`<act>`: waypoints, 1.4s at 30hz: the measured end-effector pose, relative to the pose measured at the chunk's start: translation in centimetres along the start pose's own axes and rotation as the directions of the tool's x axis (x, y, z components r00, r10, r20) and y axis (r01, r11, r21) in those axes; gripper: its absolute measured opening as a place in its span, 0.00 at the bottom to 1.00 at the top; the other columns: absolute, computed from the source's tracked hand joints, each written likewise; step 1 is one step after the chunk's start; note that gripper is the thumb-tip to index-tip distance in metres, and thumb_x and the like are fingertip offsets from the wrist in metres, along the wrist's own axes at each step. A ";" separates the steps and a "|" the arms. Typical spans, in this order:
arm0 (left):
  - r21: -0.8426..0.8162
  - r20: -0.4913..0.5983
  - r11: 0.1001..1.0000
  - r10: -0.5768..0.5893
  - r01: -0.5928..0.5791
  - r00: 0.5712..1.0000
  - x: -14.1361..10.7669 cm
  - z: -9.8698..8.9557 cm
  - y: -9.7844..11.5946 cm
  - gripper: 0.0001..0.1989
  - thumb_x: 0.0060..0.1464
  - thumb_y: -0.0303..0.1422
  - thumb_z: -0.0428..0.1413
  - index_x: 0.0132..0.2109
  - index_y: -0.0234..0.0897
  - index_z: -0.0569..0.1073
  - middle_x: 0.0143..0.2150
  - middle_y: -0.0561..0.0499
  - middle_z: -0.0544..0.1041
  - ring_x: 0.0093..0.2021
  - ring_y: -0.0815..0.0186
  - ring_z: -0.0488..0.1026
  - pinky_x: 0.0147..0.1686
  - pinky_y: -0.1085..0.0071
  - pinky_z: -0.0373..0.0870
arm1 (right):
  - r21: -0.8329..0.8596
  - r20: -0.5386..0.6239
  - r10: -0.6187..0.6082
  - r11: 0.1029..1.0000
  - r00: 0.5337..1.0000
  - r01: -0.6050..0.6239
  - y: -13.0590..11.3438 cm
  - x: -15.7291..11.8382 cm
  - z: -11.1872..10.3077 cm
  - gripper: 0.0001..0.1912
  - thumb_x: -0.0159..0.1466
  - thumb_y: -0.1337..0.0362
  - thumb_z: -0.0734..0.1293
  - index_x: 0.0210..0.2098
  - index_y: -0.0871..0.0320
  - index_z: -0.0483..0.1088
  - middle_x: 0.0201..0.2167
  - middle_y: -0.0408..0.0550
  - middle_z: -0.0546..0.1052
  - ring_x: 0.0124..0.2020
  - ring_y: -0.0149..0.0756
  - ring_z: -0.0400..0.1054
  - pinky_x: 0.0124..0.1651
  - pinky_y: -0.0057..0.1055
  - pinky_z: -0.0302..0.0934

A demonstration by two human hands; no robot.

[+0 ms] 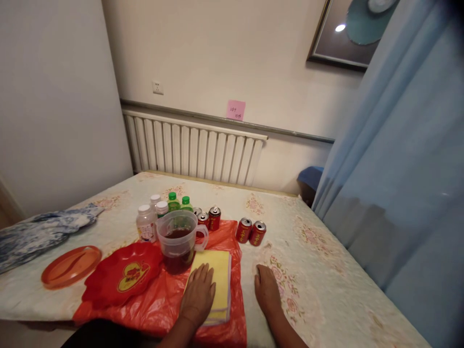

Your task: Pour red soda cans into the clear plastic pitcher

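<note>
Left hand (199, 292) lies flat, fingers stretched out and close together, palm down on a rectangular stack of folded yellow cloth with pale edges (213, 265), gripping nothing that shows. The right hand (267, 288) rests loosely curled to the right, apart from the yellow stack; its underside is hidden, so whether it has hold of anything cannot be told.

The stack lies on a thin, crinkled red plastic sheet (237, 290), near the front of a surface (282, 227) covered in pale floral cloth. Just beyond the stack to the left stands a translucent plastic jug (177, 251) with dark liquid inside, its handle turned right. Left of the jug is a scalloped red plastic tray (108, 280) with a gold emblem; farther left lie a round, translucent orange-red plastic dish (65, 278) and a crumpled blue-and-white patterned cloth (47, 232).

Behind the jug cluster white-capped bottles (145, 227), green-capped bottles (173, 202) and red metal drink cans (214, 220). Two more red cans (251, 232) stand side by side, upright, to the right, beyond the right hand. At the far side, a white ribbed radiator (195, 147) runs along the wall.
</note>
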State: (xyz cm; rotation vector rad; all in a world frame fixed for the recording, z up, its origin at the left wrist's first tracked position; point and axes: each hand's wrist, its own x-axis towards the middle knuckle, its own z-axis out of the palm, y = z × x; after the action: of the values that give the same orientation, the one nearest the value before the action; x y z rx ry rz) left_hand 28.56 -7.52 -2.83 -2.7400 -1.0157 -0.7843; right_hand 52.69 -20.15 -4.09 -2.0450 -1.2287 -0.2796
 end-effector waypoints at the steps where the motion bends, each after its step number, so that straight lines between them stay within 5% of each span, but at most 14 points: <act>1: -0.001 0.000 1.000 -0.001 0.001 1.000 0.0 0.0 0.0 0.19 0.59 0.31 0.51 0.56 0.35 0.73 0.59 0.41 0.75 0.60 0.54 0.69 0.60 0.55 0.63 | 0.000 0.001 0.001 1.000 1.000 -0.001 0.0 0.0 0.0 0.18 0.60 0.69 0.59 0.46 0.57 0.73 0.42 0.54 0.77 0.46 0.46 0.70 0.53 0.41 0.64; 23: 0.000 0.030 1.000 0.002 -0.002 1.000 -0.2 0.4 -0.3 0.20 0.58 0.30 0.50 0.57 0.35 0.73 0.60 0.43 0.74 0.62 0.54 0.68 0.61 0.54 0.62 | -0.026 0.025 -0.008 1.000 1.000 0.009 -0.1 0.0 -0.1 0.17 0.62 0.69 0.58 0.47 0.61 0.73 0.43 0.56 0.77 0.47 0.46 0.70 0.54 0.41 0.64; 28: -0.039 0.134 0.999 -0.009 0.015 0.991 0.1 0.4 -0.2 0.22 0.58 0.29 0.50 0.59 0.35 0.71 0.62 0.41 0.72 0.64 0.53 0.66 0.62 0.54 0.60 | -0.060 0.014 -0.017 0.998 1.000 0.018 0.3 -0.2 0.2 0.17 0.63 0.69 0.58 0.48 0.61 0.72 0.44 0.57 0.77 0.47 0.47 0.71 0.54 0.43 0.65; 34: -0.186 0.360 0.977 -0.032 0.105 0.932 1.9 -1.9 -0.9 0.21 0.56 0.28 0.52 0.56 0.38 0.73 0.62 0.42 0.71 0.62 0.50 0.64 0.60 0.51 0.58 | -0.065 -0.001 -0.011 0.998 1.000 0.011 0.5 -0.2 0.4 0.17 0.63 0.68 0.60 0.49 0.59 0.73 0.45 0.57 0.78 0.48 0.47 0.72 0.54 0.43 0.66; 42: -0.399 0.368 0.911 0.055 0.104 0.928 3.6 -3.1 -3.1 0.13 0.57 0.27 0.52 0.47 0.42 0.76 0.50 0.49 0.75 0.51 0.57 0.68 0.56 0.58 0.61 | -0.097 -0.006 -0.004 0.995 1.000 0.003 0.2 -0.1 0.4 0.17 0.64 0.66 0.60 0.49 0.59 0.73 0.46 0.56 0.78 0.48 0.46 0.72 0.55 0.45 0.67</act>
State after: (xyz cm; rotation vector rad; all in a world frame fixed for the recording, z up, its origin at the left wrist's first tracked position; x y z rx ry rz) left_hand 27.56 -3.87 1.45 -3.3460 -1.0481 -0.5371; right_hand 52.74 -20.04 -4.57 -2.1235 -1.2373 -0.3534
